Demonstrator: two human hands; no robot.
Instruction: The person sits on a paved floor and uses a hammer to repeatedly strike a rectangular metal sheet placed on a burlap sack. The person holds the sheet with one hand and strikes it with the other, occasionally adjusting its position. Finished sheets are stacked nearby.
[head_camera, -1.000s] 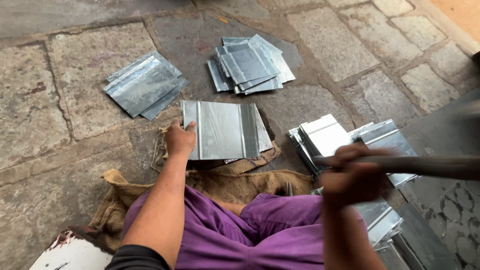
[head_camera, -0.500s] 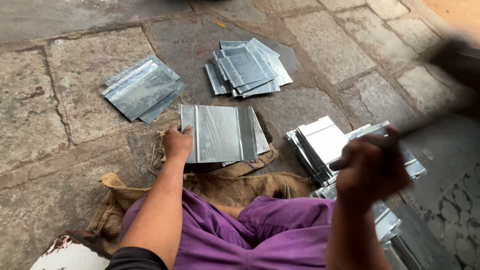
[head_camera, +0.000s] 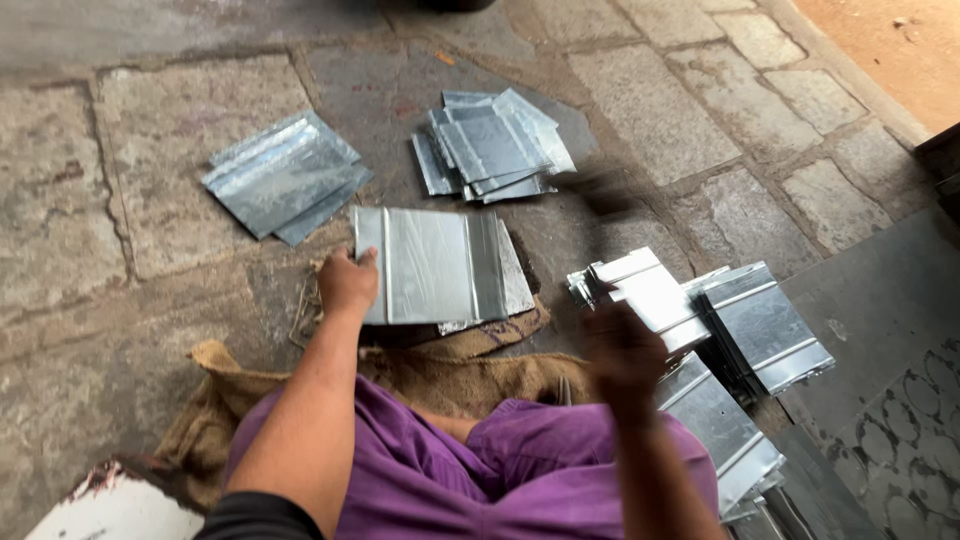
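Left hand (head_camera: 347, 285) clamped on the left edge of a folded metal sheet (head_camera: 432, 267) — fingers curled over the rim, pinning the sheet flat on the burlap sack (head_camera: 470, 375) spread over the stone floor (head_camera: 150, 130). Sheet ribbed lengthwise, with a darker band near its right side, sitting on another similar piece just beneath. Right hand (head_camera: 622, 350) raised just right of the sheet and badly blurred; closed around a dark handle (head_camera: 597, 215), by the look of it, though grip too smeared to tell for certain. Hands well apart, one at each side of the sheet. Beyond the sheet to the upper left, a small stack of grey sheets (head_camera: 283, 175); straight beyond it, a looser fanned pile (head_camera: 493, 148). Right of the sheet, past the blurred hand, more ribbed sheets (head_camera: 760, 325) heaped — some lying flat, some overlapping. Below the sheet, purple trousers (head_camera: 470, 470) over crossed legs on the sack. White object (head_camera: 115, 510) at the lower left corner, well apart from the sheet.
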